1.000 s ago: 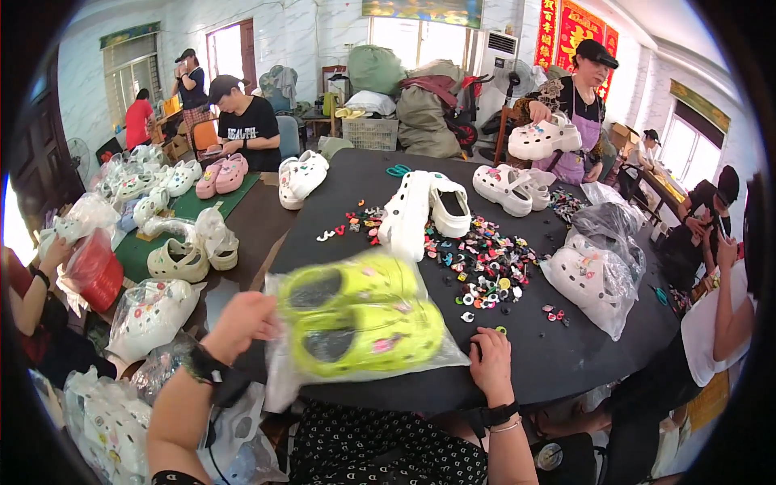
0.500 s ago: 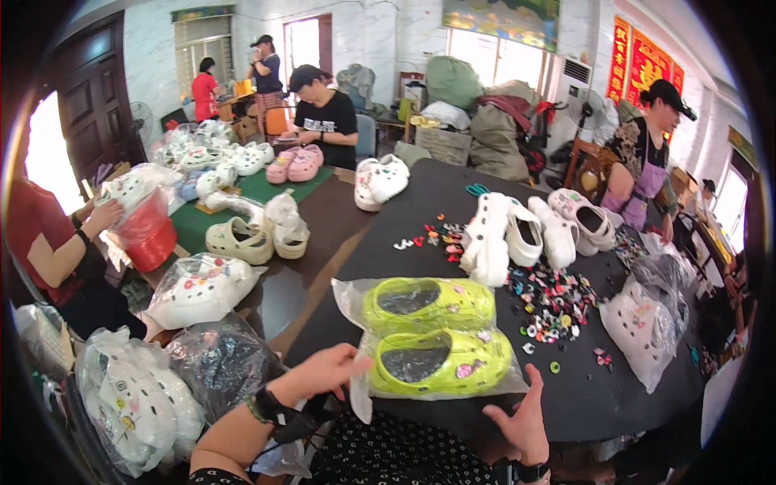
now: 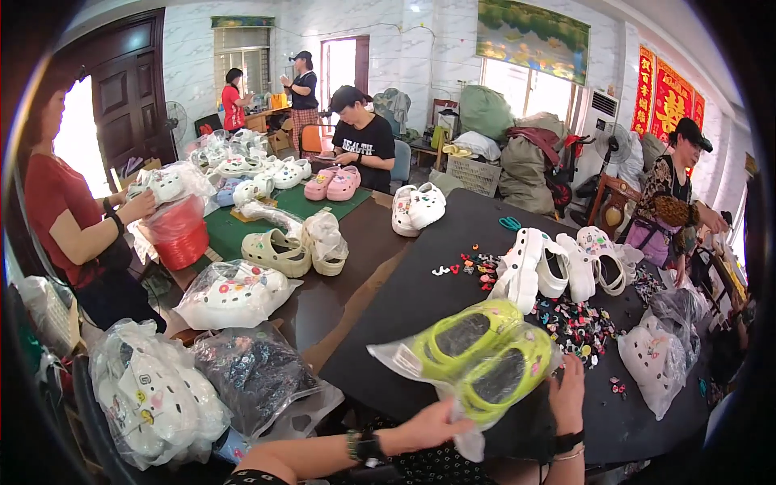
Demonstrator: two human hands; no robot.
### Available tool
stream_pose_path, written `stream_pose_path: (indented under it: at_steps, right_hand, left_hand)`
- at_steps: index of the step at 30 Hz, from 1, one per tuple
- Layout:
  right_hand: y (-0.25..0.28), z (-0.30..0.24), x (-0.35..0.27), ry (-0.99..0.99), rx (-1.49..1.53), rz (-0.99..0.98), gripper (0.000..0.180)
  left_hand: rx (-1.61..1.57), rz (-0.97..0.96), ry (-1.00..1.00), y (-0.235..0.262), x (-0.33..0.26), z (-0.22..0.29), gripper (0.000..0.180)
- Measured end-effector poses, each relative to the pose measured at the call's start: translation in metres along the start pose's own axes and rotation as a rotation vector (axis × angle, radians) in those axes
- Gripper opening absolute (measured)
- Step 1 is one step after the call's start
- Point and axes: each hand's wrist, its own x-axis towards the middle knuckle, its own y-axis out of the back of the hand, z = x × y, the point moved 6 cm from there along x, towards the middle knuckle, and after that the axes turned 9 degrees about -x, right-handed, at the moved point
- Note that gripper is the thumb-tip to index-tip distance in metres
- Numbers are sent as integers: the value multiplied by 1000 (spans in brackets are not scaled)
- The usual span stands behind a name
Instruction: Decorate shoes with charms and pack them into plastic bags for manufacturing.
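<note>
A pair of lime green clogs with charms lies in a clear plastic bag in front of me, slanted over the black tabletop. My left hand is closed on the bag's near edge, by the lower clog. At the toe end, my right hand has its bent fingers against the bag, holding that side. Just beyond the bag, a heap of small colourful shoe charms is spread on the table, partly hidden by the clogs. Several white clogs stand behind the heap.
Bagged white clogs lie at the right and the left. Another bag of white clogs is at lower left. Teal scissors rest near the far table edge. People work around the tables, one beside a red tub.
The bagged green clogs have turned, toes now farther right and nearer me. My left hand has moved right along the bag. My right hand has come from open beside it onto its toe end.
</note>
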Motion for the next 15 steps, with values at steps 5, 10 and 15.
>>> stream_pose_path:
  at_steps: [5, 10, 15]
  right_hand:
    - [34, -24, 14, -62, 137, 27, 31]
    - [83, -82, -15, 86, 322, 77, 22]
    - [82, -112, -63, 289, 294, -61, 49]
  left_hand:
    - [-220, -100, -65, -71, 34, -22, 49]
    - [-269, -233, 171, -78, 32, -33, 42]
    - [-232, -392, 390, -20, -19, -37, 27]
